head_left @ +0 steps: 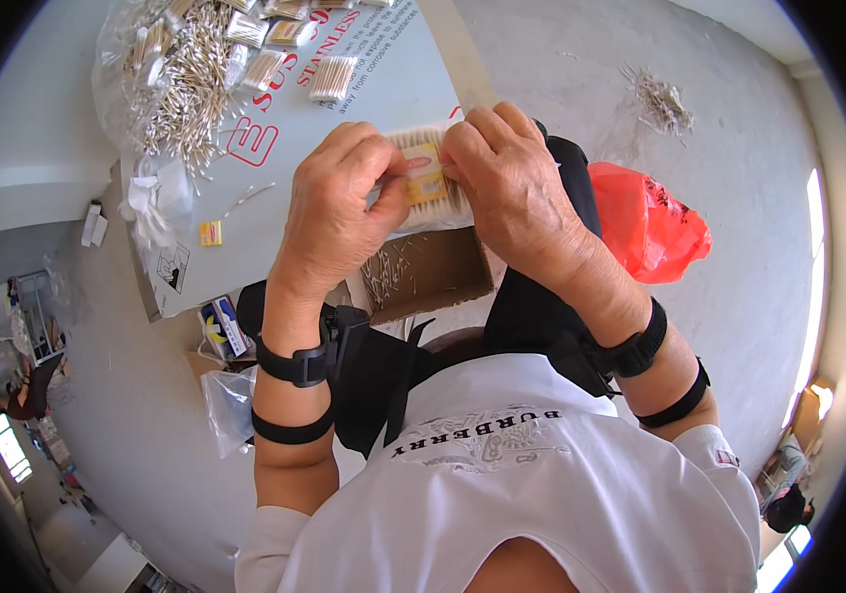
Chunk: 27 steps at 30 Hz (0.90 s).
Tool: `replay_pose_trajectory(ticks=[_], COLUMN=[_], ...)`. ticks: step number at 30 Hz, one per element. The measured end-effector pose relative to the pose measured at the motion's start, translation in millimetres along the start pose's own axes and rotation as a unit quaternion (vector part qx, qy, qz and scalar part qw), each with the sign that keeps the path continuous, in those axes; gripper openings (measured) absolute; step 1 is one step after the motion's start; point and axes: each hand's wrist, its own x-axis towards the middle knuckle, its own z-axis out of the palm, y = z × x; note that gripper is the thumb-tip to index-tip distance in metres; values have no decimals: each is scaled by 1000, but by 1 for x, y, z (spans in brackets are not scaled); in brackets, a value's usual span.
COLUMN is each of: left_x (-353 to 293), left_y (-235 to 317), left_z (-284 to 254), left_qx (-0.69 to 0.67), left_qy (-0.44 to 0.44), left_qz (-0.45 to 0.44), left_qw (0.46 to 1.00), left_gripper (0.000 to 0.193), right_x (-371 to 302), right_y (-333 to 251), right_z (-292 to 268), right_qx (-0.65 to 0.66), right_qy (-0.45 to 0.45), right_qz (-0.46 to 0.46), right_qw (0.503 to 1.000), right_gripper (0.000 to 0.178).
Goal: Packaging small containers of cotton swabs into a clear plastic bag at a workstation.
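Between my two hands is a clear plastic bag of cotton swabs (426, 205) with a yellow label card inside. My left hand (349, 193) pinches its left side, thumb and fingers together. On the other side my right hand (507, 163) grips the bag's edge with curled fingers. Below it an open cardboard box (462, 272) contains some loose swabs. A large heap of loose cotton swabs (190, 84) lies on clear plastic at the table's far left. Packed swab bundles (332, 79) lie beside the heap.
The grey-blue table (274, 208) carries a small yellow card (210, 233) and crumpled white plastic (158, 203). A red plastic bag (645, 225) is on the right, with a pile of scraps (660, 99) on the floor beyond. Other people are at the far left and right edges.
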Motion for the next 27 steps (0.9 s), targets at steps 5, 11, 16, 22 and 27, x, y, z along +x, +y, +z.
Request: replay_pose_trajectory(ticks=[5, 11, 16, 22, 27], left_x=[0, -11, -12, -13, -12], left_y=[0, 1, 1, -6, -5], left_z=[-4, -31, -39, -41, -38], left_qx=[25, -31, -30, -27, -11], left_qy=[-12, 17, 9, -10, -14], left_qz=[14, -28, -43, -55, -40], left_qw=[1000, 999, 999, 998, 999], left_gripper=[21, 26, 23, 21, 19], right_x=[-1, -1, 0, 0, 2], right_y=[0, 0, 0, 2, 0], right_z=[0, -1, -2, -3, -8], right_qx=[-10, -7, -14, 6, 3], right_qy=[0, -3, -8, 5, -21], right_qz=[4, 7, 7, 4, 13], right_qw=[1000, 1000, 1000, 1000, 1000], right_gripper=[21, 23, 24, 17, 14])
